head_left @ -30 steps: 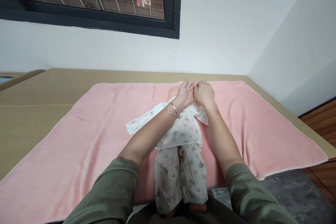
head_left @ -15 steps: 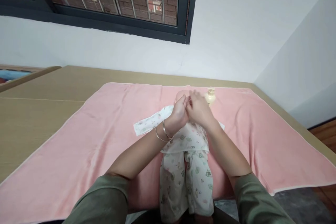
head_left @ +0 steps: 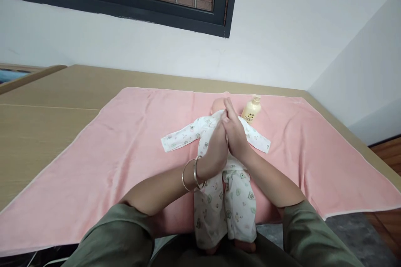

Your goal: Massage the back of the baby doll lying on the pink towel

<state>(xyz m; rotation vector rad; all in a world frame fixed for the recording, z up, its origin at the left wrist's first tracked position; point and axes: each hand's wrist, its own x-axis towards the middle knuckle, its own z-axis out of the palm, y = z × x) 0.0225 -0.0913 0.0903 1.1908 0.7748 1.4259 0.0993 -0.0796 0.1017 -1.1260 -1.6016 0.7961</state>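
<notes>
My left hand [head_left: 216, 148] and my right hand [head_left: 235, 133] are pressed palm to palm, fingers stretched out and pointing away from me. Nothing shows between them, though the palms are hidden. Below them a doll [head_left: 217, 106] lies in a white printed top [head_left: 184, 135] and matching trousers [head_left: 241, 204], its sleeves spread to both sides. Part of its head and chest is behind my hands. A cream pump bottle [head_left: 251, 109] lies beside the doll's head on the right. Two bangles circle my left wrist.
A pink blanket [head_left: 125, 150] covers much of the wooden table [head_left: 40, 127]. A white wall [head_left: 266, 29] and a dark-framed barred window [head_left: 140, 2] are behind it. The blanket's right edge hangs near a grey floor.
My hands have gone from cupped and bent fingers to flat palms together. The view has tilted down slightly, and more of the bottle and the doll's top shows.
</notes>
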